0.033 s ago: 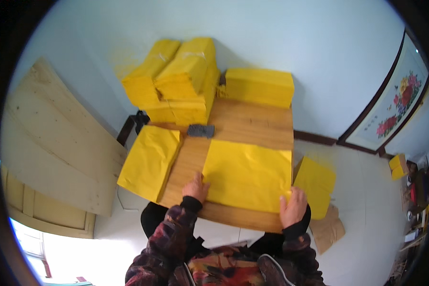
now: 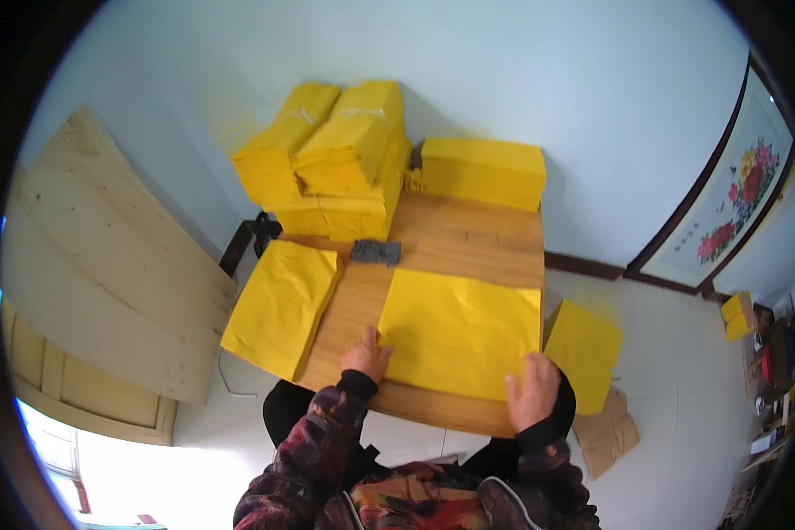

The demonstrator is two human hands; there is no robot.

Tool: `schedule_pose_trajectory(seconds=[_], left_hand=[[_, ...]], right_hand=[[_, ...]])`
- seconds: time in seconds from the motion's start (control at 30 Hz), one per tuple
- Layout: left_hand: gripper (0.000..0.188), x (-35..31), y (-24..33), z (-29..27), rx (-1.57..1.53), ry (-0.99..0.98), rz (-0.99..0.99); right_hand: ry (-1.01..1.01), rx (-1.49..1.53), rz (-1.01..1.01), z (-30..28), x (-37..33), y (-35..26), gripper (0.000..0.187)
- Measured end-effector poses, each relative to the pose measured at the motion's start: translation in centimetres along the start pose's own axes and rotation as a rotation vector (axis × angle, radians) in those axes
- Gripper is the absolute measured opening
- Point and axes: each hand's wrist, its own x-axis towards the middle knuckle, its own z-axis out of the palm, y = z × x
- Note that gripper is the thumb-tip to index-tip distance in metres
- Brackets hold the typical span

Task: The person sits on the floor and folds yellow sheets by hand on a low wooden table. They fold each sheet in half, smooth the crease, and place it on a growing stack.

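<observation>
A yellow paper sheet or thin stack of sheets point(image 2: 459, 331) lies flat before me on the wooden table point(image 2: 468, 228). Beside its near left edge rests my left hand point(image 2: 367, 355), fingers apart and touching that edge. My right hand point(image 2: 533, 390) is at the near right corner, thumb and fingers spread, nothing gripped in it. Whether its fingertips press on the paper cannot be made out. To the left lies another yellow paper stack point(image 2: 283, 309), a little creased. A dark grey cloth or pad point(image 2: 375, 253) sits beyond the sheets.
Tied yellow paper bundles point(image 2: 340, 146) are piled at the back left, and a yellow block of paper point(image 2: 483, 172) stands against the wall. More yellow paper point(image 2: 585, 353) and brown paper point(image 2: 607, 433) are low at the right. A wooden board point(image 2: 106, 265) leans at left.
My right hand has shifted slightly left, from the paper's right edge to over its near corner. The left hand stays by the left edge. The whole view has tilted slightly.
</observation>
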Motion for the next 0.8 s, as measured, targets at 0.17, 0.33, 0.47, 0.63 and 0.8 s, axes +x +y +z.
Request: schedule_pose_trajectory(seconds=[0.17, 0.33, 0.47, 0.63, 0.8], left_hand=[[0.04, 0.0, 0.8, -0.3, 0.018, -0.041, -0.043], [0.041, -0.2, 0.6, 0.0, -0.023, -0.044, -0.021], [0.038, -0.5, 0.8, -0.1, -0.037, -0.005, -0.036], [0.036, -0.4, 1.5, -0.9, -0.028, -0.022, -0.081], [0.032, -0.7, 1.6, -1.1, -0.056, 0.005, -0.085]], right_hand=[[-0.331, 0.026, -0.178, 2.6, -0.5, -4.6, 0.066], [-0.469, -0.044, -0.15, 3.6, -1.2, -3.7, 0.076], [-0.439, -0.084, -0.146, 3.8, -1.7, -2.9, 0.077], [-0.421, -0.115, -0.045, 2.9, -2.1, -1.4, 0.082], [-0.376, -0.118, 0.01, 2.3, -2.3, -0.5, 0.084]])
